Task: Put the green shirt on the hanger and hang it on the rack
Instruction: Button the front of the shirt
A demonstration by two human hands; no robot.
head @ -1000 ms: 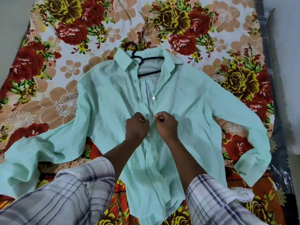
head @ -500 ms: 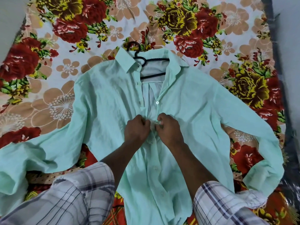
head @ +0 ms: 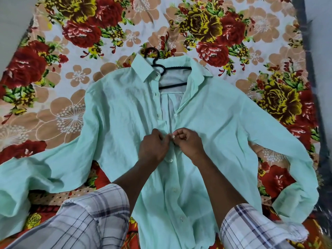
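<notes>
Here the green shirt point(head: 215, 123) lies flat, front up, on the flowered bedsheet point(head: 75, 33), with the black hanger point(head: 172, 68) inside its shoulders and the hook poking out past the collar. Both hands meet at the chest placket. The left hand point(head: 154, 146) pinches the buttonhole edge with curled fingers, and the right hand point(head: 190, 142) pinches the opposite edge right at a small white button point(head: 173, 136).

The likeliest slip, as I judge it, is the button missing its hole or going into the wrong one, since the thin cloth bunches under the knuckles and the two edges could sit out of line (the buttons lower down look done up, the one above is open). Tugging the front might also drag the shoulders off the hanger, whose bars sit skewed in the neck opening.

The fingertips are mostly behind the knuckles, so I cannot tell whether the button is through. Most of the hanger is under cloth. The sleeve on the person's left runs out of frame, the hem is cut off between the plaid cuffs point(head: 80, 221), and no rack shows.
</notes>
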